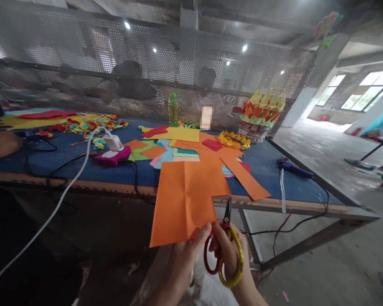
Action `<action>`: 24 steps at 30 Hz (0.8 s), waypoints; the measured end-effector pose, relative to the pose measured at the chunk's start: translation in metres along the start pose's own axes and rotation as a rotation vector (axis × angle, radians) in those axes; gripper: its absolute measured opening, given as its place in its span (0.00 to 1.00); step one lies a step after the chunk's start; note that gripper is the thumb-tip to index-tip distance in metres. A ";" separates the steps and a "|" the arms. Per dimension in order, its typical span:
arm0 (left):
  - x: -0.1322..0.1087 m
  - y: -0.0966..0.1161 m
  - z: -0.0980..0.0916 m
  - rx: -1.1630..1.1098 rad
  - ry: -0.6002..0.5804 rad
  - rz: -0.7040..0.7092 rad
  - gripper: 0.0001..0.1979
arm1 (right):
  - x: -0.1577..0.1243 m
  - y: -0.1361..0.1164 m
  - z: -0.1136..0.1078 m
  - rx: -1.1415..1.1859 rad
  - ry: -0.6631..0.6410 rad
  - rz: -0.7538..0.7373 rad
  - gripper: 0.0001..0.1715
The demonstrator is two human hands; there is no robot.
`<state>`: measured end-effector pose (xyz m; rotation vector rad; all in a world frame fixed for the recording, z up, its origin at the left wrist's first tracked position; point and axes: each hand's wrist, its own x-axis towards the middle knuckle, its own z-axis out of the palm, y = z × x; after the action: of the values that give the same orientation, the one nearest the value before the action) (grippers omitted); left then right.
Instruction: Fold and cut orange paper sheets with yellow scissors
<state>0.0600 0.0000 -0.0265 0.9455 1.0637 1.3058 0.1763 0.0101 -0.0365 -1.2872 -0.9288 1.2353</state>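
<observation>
A creased sheet of orange paper point(185, 199) hangs in front of the table edge, above my lap. My left hand point(188, 259) pinches its lower right part between thumb and fingers. My right hand point(231, 250) holds scissors point(227, 219), with red and yellow looped handles around its fingers and the dark blades pointing up and away, nearly closed. Fingertips of the right hand also touch the sheet's lower right corner. More orange paper point(213, 174) lies just behind on the table, with an orange strip point(245, 178) beside it.
The blue table point(140, 176) carries a pink power strip point(113, 156) with a white charger, a green bottle point(172, 109), paper scraps point(83, 124), a folded-paper basket point(261, 117) and a glue gun point(293, 168). A white cable point(70, 187) drops over the front edge. A perforated screen point(166, 63) stands behind.
</observation>
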 end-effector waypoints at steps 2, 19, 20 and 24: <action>0.005 -0.002 0.003 0.008 0.066 -0.038 0.20 | -0.001 0.000 -0.003 -0.051 -0.049 0.010 0.28; 0.012 -0.001 0.009 0.058 0.149 -0.029 0.12 | -0.007 0.006 -0.044 -0.222 -0.172 -0.132 0.23; 0.013 -0.001 0.011 0.063 0.168 -0.004 0.11 | -0.011 0.006 -0.045 -0.230 -0.189 -0.137 0.23; 0.016 -0.002 0.016 0.123 0.215 0.089 0.12 | -0.025 0.013 -0.045 -0.260 -0.175 -0.207 0.29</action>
<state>0.0753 0.0167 -0.0258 0.9681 1.2916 1.4536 0.2151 -0.0242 -0.0509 -1.2593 -1.3501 1.1026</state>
